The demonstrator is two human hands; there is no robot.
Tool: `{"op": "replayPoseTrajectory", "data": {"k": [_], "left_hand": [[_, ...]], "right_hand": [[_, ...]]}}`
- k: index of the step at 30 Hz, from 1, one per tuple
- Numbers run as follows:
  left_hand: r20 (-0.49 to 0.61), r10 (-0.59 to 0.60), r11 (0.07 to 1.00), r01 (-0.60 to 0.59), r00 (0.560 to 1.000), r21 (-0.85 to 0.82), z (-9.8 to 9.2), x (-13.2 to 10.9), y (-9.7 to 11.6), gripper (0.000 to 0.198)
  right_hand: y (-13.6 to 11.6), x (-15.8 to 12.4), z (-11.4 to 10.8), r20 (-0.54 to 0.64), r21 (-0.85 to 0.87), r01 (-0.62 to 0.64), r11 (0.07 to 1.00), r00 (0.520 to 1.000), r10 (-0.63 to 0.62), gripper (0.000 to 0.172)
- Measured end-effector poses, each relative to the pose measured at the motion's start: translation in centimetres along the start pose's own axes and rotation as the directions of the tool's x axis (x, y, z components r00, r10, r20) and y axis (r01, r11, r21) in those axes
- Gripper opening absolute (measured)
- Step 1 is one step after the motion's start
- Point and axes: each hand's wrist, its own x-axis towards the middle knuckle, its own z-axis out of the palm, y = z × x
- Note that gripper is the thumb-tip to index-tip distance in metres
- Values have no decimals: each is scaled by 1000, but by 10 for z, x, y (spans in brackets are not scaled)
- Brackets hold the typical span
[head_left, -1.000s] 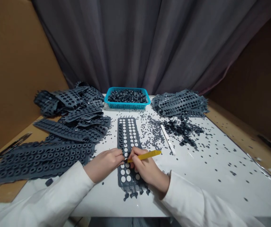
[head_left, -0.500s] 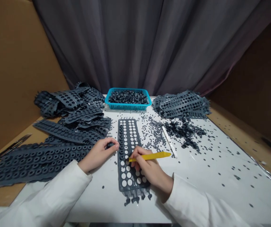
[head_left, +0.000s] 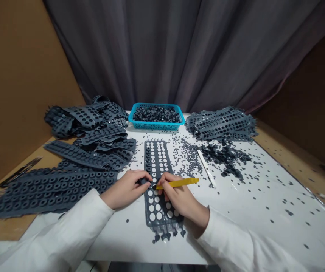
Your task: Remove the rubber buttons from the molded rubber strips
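A dark grey rubber sheet [head_left: 160, 166] with rows of round holes lies lengthwise on the white table in front of me; white shows through most holes, while part of its left row still holds dark rings. My right hand [head_left: 179, 194] grips a yellow pen-like tool [head_left: 179, 183], its tip low over the left part of the sheet. Close by, at the sheet's left edge, my left hand [head_left: 129, 187] has thumb and index finger curled together near the tool's tip. Whatever lies between those fingertips is too small to make out.
A blue basket [head_left: 156, 125] of small dark parts stands at the back. Perforated sheets [head_left: 62, 189] heap up on the left, with another pile [head_left: 221, 122] at back right. Dark scraps [head_left: 226, 156], a white stick [head_left: 206, 169] and scattered little discs cover the right side.
My left hand has moved right, its fingertips now at the sheet's left rows beside the tool tip. The yellow tool has shifted slightly, and the whole view has swung a little.
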Motion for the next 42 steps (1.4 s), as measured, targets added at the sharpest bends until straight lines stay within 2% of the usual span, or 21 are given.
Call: {"op": "replayPoseTrajectory", "data": {"k": [6, 10, 14, 18, 20, 22, 23, 25, 27, 29, 32, 36, 42], "left_hand": [[14, 118, 986, -119, 993, 114, 4, 0, -2, 14], [69, 91, 969, -105, 993, 224, 4, -1, 2, 11], [146, 85, 890, -141, 986, 434, 4, -1, 7, 9], [173, 162, 814, -230, 972, 534, 10, -1, 0, 18], [158, 193, 855, -245, 968, 457, 8, 0, -4, 20], [38, 176, 938, -180, 984, 295, 1, 4, -4, 18], [-55, 139, 971, -125, 989, 202, -5, 6, -4, 16], [-241, 18, 999, -9, 970, 35, -18, 11, -2, 17], [-300, -105, 992, 81, 948, -93, -27, 14, -3, 22], [-270, -168, 977, 124, 948, -174, -29, 16, -5, 24], [-188, -157, 973, 119, 970, -196, -20, 14, -6, 20], [-77, -32, 999, 31, 997, -14, -11, 11, 0, 17], [12, 91, 977, -91, 996, 195, -10, 12, 5, 23]], "right_hand": [[-10, 17, -3, 75, -58, 17, 998, 997, -12, 18], [-7, 20, 1, 26, -60, 39, 997, 999, -38, 19], [-4, 18, 2, 6, -93, 59, 994, 998, -59, 19], [-2, 17, 1, -6, -101, 56, 993, 998, -57, 19], [-1, 17, 0, -7, -91, 46, 995, 999, -47, 18], [0, 18, 0, -10, -78, 34, 996, 999, -35, 18], [0, 18, 0, -14, -72, 26, 997, 1000, -27, 19], [-1, 18, 0, -17, -57, 5, 998, 1000, -6, 20], [-2, 19, -1, -7, -28, -19, 999, 1000, 18, 21], [-1, 19, -1, 14, 35, -38, 999, 999, 37, 20], [3, 21, -1, -4, 155, -50, 987, 999, 52, 19], [5, 22, 0, -28, 184, -34, 982, 999, 39, 18], [-2, 21, 0, -20, 109, -33, 994, 999, 35, 18]]}}
